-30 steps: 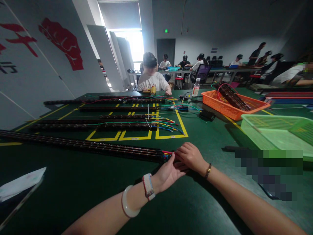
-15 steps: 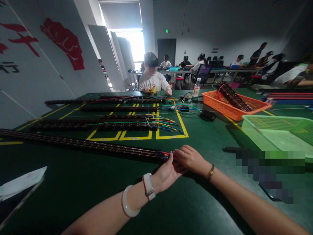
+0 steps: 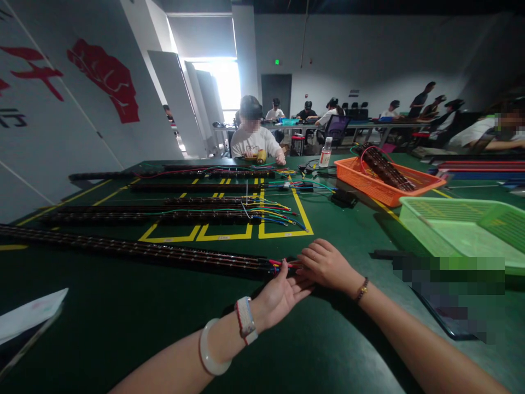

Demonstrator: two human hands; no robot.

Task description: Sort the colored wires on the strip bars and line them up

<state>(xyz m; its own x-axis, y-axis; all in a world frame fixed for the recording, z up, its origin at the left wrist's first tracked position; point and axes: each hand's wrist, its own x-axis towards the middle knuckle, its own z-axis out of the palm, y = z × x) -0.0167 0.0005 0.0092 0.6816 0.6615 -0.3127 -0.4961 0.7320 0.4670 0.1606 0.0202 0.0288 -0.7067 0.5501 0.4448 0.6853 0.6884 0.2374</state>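
A long dark bundle of tubes with shiny dots (image 3: 164, 250) lies across the table on my left. Short red, yellow and blue wires (image 3: 274, 266) come out of its right end. My left hand (image 3: 276, 298) is palm up beside them, its thumb raised against the wires and its fingers stretched out under my right hand. Curled over the wire ends from above is my right hand (image 3: 328, 265), its fingertips closed on them; the exact grip is partly hidden. A watch and a pale bangle are on my left wrist.
More wired bundles (image 3: 205, 213) lie beyond, over yellow tape marks. To the right stand an orange basket (image 3: 348, 178) holding a bundle, a green basket (image 3: 418, 227) and a bottle (image 3: 325, 153). A co-worker (image 3: 254, 137) sits across the table.
My right hand has shifted slightly right along the wires. My left fingers have opened out more, showing more of the palm. The view has tilted up a little.
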